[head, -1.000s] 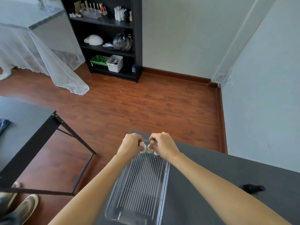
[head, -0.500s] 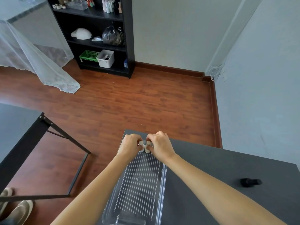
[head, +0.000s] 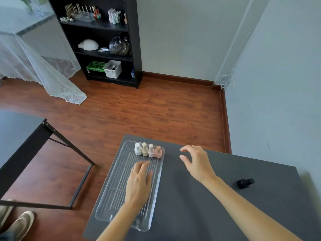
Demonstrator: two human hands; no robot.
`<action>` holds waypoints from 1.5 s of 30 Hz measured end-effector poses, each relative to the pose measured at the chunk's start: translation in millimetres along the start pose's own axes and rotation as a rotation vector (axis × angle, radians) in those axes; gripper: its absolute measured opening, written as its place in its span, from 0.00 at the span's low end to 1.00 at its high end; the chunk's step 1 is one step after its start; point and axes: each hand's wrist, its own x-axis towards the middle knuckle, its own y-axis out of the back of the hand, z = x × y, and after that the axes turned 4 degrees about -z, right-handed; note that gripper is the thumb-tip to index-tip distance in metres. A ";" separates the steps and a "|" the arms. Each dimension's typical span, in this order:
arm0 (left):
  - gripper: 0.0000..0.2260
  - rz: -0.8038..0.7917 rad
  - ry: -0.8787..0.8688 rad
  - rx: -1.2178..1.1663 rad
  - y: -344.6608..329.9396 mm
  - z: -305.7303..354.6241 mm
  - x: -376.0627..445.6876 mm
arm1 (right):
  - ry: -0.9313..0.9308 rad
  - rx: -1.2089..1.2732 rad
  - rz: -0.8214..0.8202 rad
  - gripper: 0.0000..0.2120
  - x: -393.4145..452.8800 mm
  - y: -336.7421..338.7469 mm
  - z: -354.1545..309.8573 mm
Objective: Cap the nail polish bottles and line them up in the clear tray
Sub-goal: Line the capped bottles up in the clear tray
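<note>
Now | four capped bottles upright in clear tray | left hand flat, empty | right hand spread, empty

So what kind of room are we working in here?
Probably a home nail studio or beauty workroom. The black shelf unit holds rows of polish bottles and brushes and a white domed device, possibly a nail lamp, and four capped polish bottles stand in the clear tray.
</note>
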 end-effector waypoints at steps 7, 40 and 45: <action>0.28 -0.176 0.124 0.179 -65.7 0.7 -70.4 | -0.296 -0.125 0.208 0.10 -91.4 60.8 104.9; 0.42 -0.028 0.436 0.417 4.7 -64.4 -67.2 | 0.049 0.130 -0.054 0.05 -26.6 28.0 11.3; 0.44 -0.136 0.468 0.468 15.9 -76.6 -55.7 | 0.185 0.198 -0.050 0.04 12.7 -4.6 -56.1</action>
